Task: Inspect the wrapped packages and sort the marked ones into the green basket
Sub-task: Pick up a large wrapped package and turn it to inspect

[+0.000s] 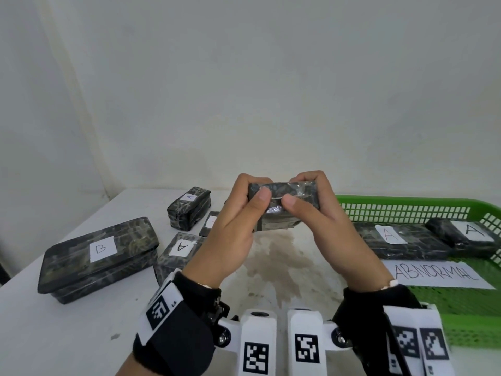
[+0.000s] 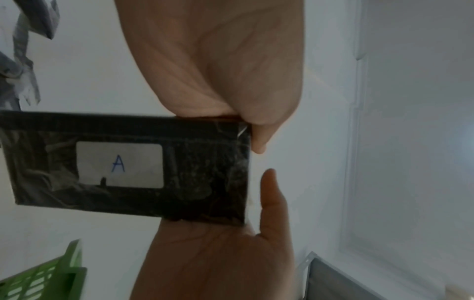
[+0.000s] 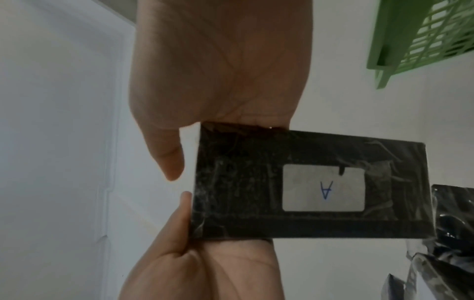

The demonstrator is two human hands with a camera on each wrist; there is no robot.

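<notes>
Glossy dark film with a marbled grey-green pattern covers the held package [image 1: 282,204], a flat rectangular block raised above the table [image 1: 284,267] near its far edge. Its long axis runs left to right, level with that edge. The left hand [image 1: 233,226] grips its left end and the right hand [image 1: 322,221] its right end; both thumbs press the near face close together, fingers curled over the top. In the wrist views, a white rounded label [image 2: 120,164] bearing a blue "A" sits on the side turned away from the person. At the table's right edge stands the green basket [image 1: 406,206], lattice-walled plastic, holding two wrapped packages with "A" labels and a paper sheet [image 1: 439,275] reading "ABNORMAL". Toward the left edge lie more wrapped blocks, the largest round-cornered box [image 1: 100,256] labelled "B".
</notes>
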